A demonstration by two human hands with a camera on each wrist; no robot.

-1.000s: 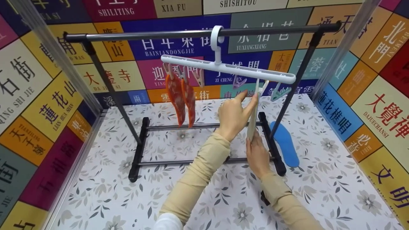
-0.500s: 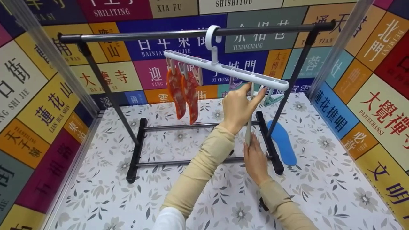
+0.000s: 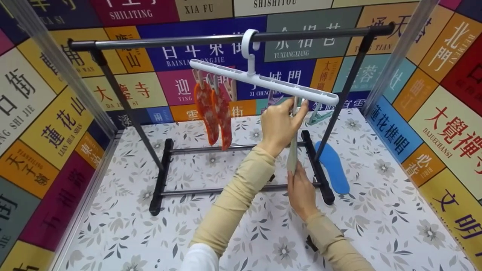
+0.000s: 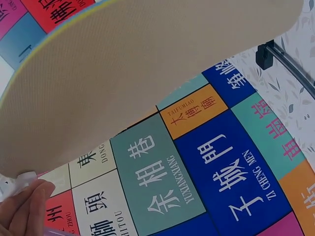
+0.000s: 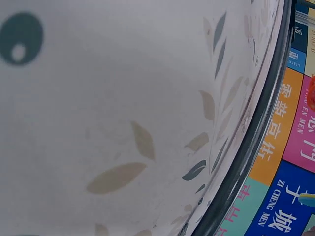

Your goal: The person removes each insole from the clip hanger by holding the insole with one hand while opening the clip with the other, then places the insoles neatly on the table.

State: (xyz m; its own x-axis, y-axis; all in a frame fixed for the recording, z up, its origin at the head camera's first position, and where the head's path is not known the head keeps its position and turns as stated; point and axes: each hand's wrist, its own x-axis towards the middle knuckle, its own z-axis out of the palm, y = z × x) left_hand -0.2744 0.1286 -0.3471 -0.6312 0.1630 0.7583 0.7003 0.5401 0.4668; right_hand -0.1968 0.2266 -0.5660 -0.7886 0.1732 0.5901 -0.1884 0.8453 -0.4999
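A white hanger [image 3: 275,82] with clips hangs by its hook from a black rack bar. My left hand [image 3: 276,126] is just under its right half; in the left wrist view its fingers pinch a white clip [image 4: 25,180] at the end of a beige insole [image 4: 133,73] with a yellow-blue edge. Below it my right hand [image 3: 302,192] grips the lower end of that insole, seen edge-on in the head view. Two red-orange insoles [image 3: 206,113] hang from clips at the hanger's left end. The right wrist view shows mostly tabletop.
The black rack [image 3: 160,184] stands on a flower-patterned table [image 3: 282,233]. A blue insole [image 3: 334,167] lies by its right foot. A green clip [image 3: 320,117] and a purple clip [image 3: 275,99] hang from the hanger. Sign-covered walls enclose the back and sides.
My left hand has moved up to the white clip and now pinches it, with the hanger swung slightly. The right hand has stayed on the insole's lower end.
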